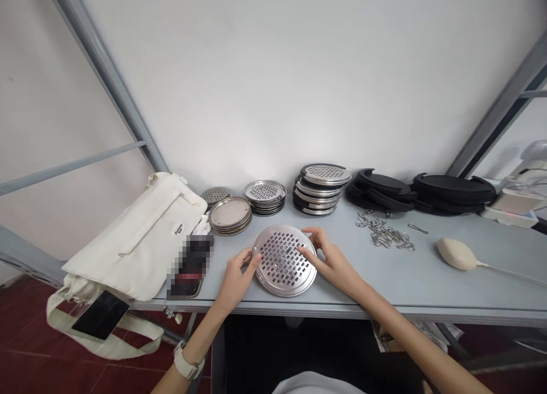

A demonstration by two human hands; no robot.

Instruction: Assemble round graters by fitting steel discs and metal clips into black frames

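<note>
A round silver metal lid (pixel 285 263) with rows of slots lies at the front of the grey table. My left hand (pixel 240 273) holds its left rim, thumb on top and fingers curled at the side. On the opposite side, my right hand (pixel 331 257) grips the rim, its thumb over the slotted face and the other fingers around the far edge. What lies under the lid is hidden. Behind it are a stack of plain round metal plates (pixel 231 213) and a stack of slotted metal lids (pixel 265 192).
A taller stack of slotted lids and black rings (pixel 321 190) stands near the wall, beside black round holders (pixel 382 189) and more black holders (pixel 453 190). Metal clips (pixel 387 233) and a cream corded device (pixel 456 254) lie right. A white bag (pixel 141 234) and phone (pixel 190 269) occupy the left.
</note>
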